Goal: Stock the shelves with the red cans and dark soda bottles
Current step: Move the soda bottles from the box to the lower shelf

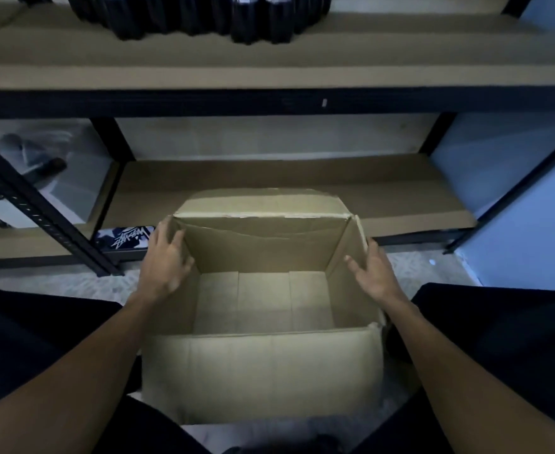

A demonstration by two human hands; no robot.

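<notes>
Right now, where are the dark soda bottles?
In the head view the dark soda bottles stand on the upper shelf, at the top left of centre, above the open cardboard box.

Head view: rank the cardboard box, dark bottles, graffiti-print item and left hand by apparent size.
1. cardboard box.
2. dark bottles, cropped at top.
3. left hand and graffiti-print item look alike; the item is partly hidden, so unranked.
</notes>
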